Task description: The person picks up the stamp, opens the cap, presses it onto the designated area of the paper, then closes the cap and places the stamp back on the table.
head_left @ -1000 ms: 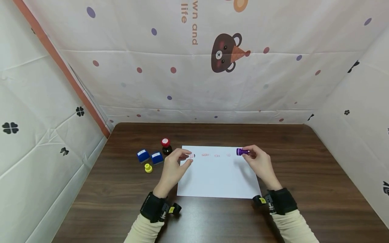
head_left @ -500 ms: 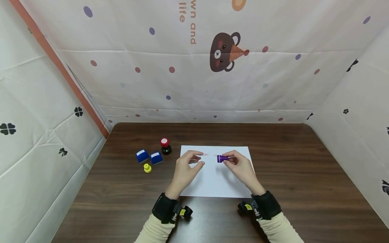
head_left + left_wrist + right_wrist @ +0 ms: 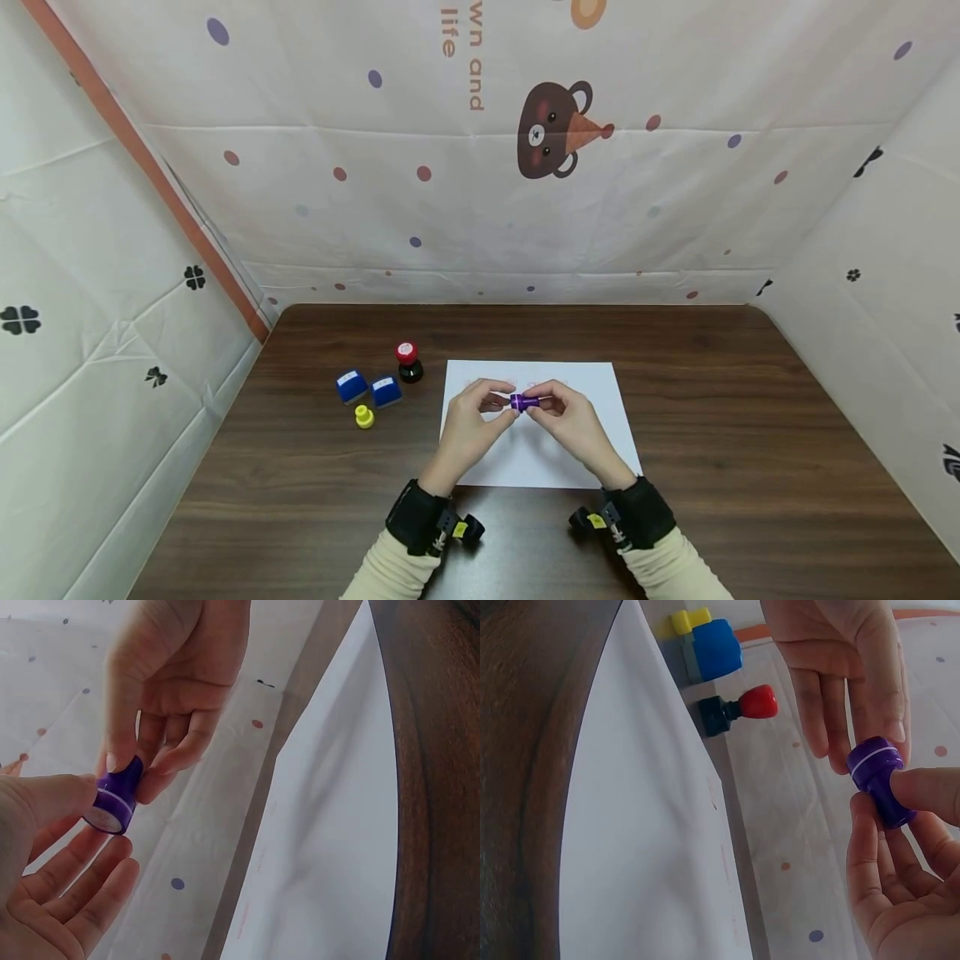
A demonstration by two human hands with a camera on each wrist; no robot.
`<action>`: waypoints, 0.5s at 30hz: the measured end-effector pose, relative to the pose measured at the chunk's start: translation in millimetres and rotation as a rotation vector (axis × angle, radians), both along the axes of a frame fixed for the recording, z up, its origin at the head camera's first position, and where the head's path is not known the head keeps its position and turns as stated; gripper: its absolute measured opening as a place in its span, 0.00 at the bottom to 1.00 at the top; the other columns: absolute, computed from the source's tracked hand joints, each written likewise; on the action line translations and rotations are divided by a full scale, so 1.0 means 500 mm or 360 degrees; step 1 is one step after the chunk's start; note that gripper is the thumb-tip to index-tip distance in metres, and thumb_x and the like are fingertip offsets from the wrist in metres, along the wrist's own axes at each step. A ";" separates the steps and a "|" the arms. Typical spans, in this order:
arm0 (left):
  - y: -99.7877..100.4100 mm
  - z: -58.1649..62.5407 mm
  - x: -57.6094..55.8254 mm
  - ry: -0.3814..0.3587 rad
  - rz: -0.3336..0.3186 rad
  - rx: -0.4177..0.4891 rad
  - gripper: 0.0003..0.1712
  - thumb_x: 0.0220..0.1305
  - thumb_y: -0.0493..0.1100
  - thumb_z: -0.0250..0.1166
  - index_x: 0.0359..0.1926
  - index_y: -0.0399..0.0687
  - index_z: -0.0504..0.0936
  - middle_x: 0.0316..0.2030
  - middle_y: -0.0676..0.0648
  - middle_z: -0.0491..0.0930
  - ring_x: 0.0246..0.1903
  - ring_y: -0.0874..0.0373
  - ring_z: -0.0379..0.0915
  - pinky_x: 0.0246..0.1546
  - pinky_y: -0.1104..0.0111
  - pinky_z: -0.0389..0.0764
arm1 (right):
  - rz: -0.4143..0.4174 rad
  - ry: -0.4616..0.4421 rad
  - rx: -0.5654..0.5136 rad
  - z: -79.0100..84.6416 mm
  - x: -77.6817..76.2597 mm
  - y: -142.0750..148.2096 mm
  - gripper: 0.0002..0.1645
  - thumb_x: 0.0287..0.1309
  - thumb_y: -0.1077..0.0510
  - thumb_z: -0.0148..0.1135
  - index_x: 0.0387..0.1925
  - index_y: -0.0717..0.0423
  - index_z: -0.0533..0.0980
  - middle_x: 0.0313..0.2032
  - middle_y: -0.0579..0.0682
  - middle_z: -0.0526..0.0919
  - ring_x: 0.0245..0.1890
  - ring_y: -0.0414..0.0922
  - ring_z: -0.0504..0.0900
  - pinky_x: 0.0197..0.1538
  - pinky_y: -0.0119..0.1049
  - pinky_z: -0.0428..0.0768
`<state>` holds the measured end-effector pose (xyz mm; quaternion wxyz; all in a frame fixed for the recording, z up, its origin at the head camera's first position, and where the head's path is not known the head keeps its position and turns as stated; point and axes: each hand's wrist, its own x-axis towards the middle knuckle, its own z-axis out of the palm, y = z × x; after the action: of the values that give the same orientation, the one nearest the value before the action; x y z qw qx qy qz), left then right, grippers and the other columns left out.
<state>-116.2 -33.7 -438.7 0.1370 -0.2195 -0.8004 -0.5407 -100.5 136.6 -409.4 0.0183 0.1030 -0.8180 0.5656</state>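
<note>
A small purple stamp [image 3: 524, 402] with a white ring is held level above the white paper [image 3: 551, 462]. My right hand [image 3: 576, 427] pinches its narrow handle between thumb and fingers. My left hand [image 3: 467, 430] pinches the wider end from the other side. In the left wrist view a pale round face shows at that end of the purple stamp [image 3: 112, 796]. The right wrist view shows the left fingertips touching the ringed end, with the right thumb on the handle. Small red prints line the paper's far edge, partly hidden by the hands.
Left of the paper stand two blue stamps [image 3: 351, 386] with white labels, a yellow stamp [image 3: 364, 417] and a black stamp with a red knob [image 3: 408, 362]. All are on the brown wooden table [image 3: 750, 433]. A patterned cloth [image 3: 480, 208] hangs behind it.
The right hand has brought the purple stamp left across the paper. The left hand has moved right, and its fingers now pinch the stamp's wider end.
</note>
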 end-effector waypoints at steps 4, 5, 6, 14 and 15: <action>0.003 -0.004 0.000 0.0011 -0.0006 0.0019 0.15 0.49 0.36 0.68 0.39 0.49 0.78 0.41 0.52 0.78 0.33 0.64 0.75 0.36 0.72 0.79 | -0.0013 -0.0032 0.0022 0.023 0.012 -0.009 0.12 0.51 0.69 0.60 0.40 0.64 0.75 0.40 0.57 0.78 0.37 0.47 0.78 0.40 0.32 0.79; 0.003 -0.005 0.000 0.0011 -0.0001 0.0019 0.15 0.48 0.35 0.68 0.39 0.50 0.78 0.41 0.52 0.79 0.33 0.64 0.75 0.36 0.72 0.79 | -0.0015 -0.0042 0.0022 0.024 0.013 -0.010 0.12 0.51 0.69 0.60 0.40 0.64 0.75 0.40 0.57 0.78 0.37 0.47 0.78 0.40 0.32 0.79; 0.003 -0.006 0.000 0.0004 0.0001 0.0022 0.15 0.48 0.35 0.69 0.39 0.50 0.78 0.41 0.52 0.79 0.33 0.64 0.75 0.36 0.73 0.79 | -0.0015 -0.0050 0.0018 0.022 0.012 -0.010 0.12 0.51 0.68 0.60 0.40 0.63 0.75 0.40 0.57 0.78 0.37 0.47 0.78 0.40 0.32 0.79; 0.000 -0.008 0.002 -0.0033 -0.0033 0.0031 0.13 0.51 0.37 0.67 0.39 0.50 0.78 0.41 0.51 0.78 0.32 0.66 0.75 0.36 0.73 0.79 | 0.0023 -0.0077 -0.0070 -0.036 -0.014 0.007 0.12 0.51 0.64 0.62 0.41 0.58 0.76 0.40 0.54 0.78 0.37 0.44 0.78 0.41 0.32 0.79; -0.002 -0.007 0.002 -0.0031 -0.0039 0.0030 0.12 0.51 0.37 0.67 0.38 0.50 0.78 0.41 0.51 0.78 0.33 0.66 0.75 0.36 0.73 0.79 | 0.0021 -0.0082 -0.0063 -0.043 -0.018 0.009 0.12 0.51 0.63 0.62 0.40 0.57 0.76 0.39 0.54 0.78 0.36 0.44 0.78 0.40 0.32 0.79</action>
<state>-115.1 -34.5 -442.4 0.1246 -0.2229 -0.7939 -0.5519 -109.4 141.1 -430.7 -0.0045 0.0934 -0.8062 0.5842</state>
